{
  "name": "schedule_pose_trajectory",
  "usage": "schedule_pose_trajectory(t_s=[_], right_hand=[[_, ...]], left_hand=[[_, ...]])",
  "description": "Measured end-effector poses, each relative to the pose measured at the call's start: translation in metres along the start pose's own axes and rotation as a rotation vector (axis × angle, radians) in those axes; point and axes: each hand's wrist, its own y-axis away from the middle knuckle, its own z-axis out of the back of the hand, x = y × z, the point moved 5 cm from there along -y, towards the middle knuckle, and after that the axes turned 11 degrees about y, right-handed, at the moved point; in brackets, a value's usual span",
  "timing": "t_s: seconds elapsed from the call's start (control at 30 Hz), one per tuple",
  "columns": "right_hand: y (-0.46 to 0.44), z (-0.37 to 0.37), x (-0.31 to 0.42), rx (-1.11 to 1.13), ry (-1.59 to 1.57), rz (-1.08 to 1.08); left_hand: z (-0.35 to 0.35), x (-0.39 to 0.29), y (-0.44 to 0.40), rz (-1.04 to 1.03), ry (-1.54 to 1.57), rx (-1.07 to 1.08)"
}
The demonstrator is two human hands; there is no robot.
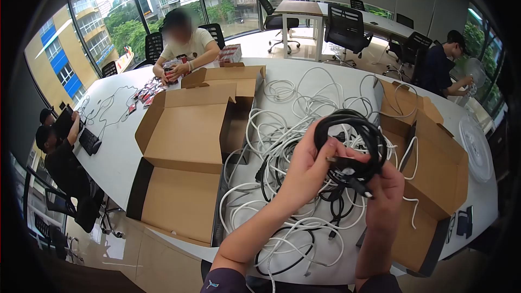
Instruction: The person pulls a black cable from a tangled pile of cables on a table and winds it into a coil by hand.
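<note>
A coiled black cable with its plug ends is held up above the table between my two hands. My left hand grips the coil's left side, thumb pressed on the cable near a plug. On the right, my right hand has its fingers wrapped round the lower right part of the same coil, beside a connector. Beneath both hands lies a tangled pile of white cables, with some black cables mixed in.
Open cardboard boxes lie left of the pile, and another open box lies right. Clear plastic reels sit at the far right. A person handles small packets across the table; other people are at both sides.
</note>
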Motion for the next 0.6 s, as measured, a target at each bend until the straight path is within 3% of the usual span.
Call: schedule_pose_trajectory(t_s=[0.17,0.3,0.6], right_hand=[[0.001,-0.009,0.014,0.038,0.38,0.102],[0.001,-0.013,0.015,0.111,0.137,0.029],[0.0,0.007,0.018,0.066,0.087,0.028]], left_hand=[[0.004,-0.001,-0.004,-0.002,-0.093,-0.051],[-0.001,-0.01,0.0,0.034,-0.114,-0.034],[-0.019,-0.031,0.019,0.107,-0.187,0.097]])
